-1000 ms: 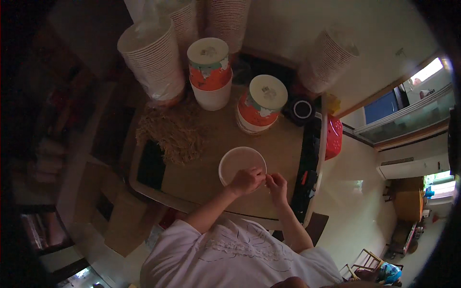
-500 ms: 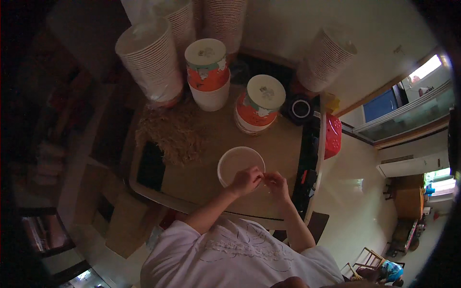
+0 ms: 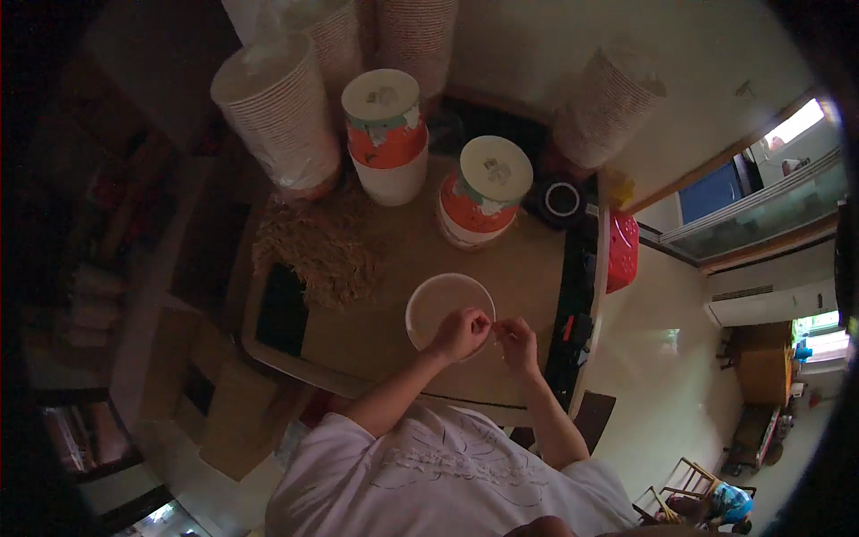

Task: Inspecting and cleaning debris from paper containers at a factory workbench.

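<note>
A round white tub point(image 3: 424, 302) stands on the table in front of me, its wide mouth facing up. Over its near right rim, my left hand point(image 3: 463, 334) is closed, the fingertips pinched together. My right hand point(image 3: 516, 344) is closed too, just right of the tub, its fingertips almost meeting those of the left. Whatever lies between the fingers is too small to make out. To the left on the table is a loose heap of tan, stringy fibres point(image 3: 318, 246).
Behind the tub stand two orange-and-green printed tubs with pale tops, a left one point(image 3: 385, 121) and a right one point(image 3: 488, 192). Tall stacks of white tubs rise at the back left point(image 3: 277, 116) and back right point(image 3: 608, 107). A dark round device point(image 3: 561, 202) and a red basket point(image 3: 623, 252) are on the right.
Both hands stay near the tub's right rim, still pinched. The right hand's fingers have shifted very slightly. Nothing else has visibly moved on the table.
</note>
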`<state>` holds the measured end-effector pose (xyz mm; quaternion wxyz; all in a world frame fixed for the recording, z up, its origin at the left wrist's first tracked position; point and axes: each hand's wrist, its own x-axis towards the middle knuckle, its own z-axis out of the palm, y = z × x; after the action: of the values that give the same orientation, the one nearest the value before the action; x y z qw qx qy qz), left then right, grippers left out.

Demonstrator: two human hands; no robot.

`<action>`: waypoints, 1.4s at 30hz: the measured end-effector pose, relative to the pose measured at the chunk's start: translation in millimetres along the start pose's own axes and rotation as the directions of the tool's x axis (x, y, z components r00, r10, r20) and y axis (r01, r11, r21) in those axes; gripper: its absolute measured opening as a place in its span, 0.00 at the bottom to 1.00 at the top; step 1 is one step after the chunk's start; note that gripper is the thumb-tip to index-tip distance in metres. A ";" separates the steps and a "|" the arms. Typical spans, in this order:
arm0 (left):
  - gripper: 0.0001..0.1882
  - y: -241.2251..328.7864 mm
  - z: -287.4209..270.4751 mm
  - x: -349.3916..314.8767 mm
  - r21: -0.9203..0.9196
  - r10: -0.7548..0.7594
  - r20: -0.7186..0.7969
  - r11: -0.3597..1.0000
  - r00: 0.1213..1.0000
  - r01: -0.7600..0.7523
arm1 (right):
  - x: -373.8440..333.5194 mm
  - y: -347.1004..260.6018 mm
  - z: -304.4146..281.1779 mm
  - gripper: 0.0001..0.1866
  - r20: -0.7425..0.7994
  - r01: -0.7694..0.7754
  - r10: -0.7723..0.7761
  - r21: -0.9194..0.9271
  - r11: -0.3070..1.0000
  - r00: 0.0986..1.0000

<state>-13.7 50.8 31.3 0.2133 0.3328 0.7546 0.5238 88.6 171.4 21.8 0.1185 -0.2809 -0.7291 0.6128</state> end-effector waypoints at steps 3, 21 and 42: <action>0.05 4.3 -0.5 1.9 0.036 0.001 -0.057 0.999 0.998 0.001 | 0.8 -5.1 -1.8 0.04 0.047 0.006 -0.003 -0.064 0.998 0.999; 0.04 15.2 4.6 -13.6 -0.021 -0.053 -0.153 0.999 0.987 0.050 | -8.1 -1.5 -0.1 0.07 0.083 -0.320 0.310 0.316 0.893 0.947; 0.05 -11.1 -4.8 -9.8 -0.450 -0.498 0.050 0.763 0.866 0.464 | -6.6 -40.7 18.5 0.04 0.026 0.104 -0.103 -0.389 0.915 0.994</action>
<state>-13.2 38.0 22.4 0.3835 0.0506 0.6804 0.6224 73.7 148.7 57.9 0.0908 -0.2585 -0.8506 0.4489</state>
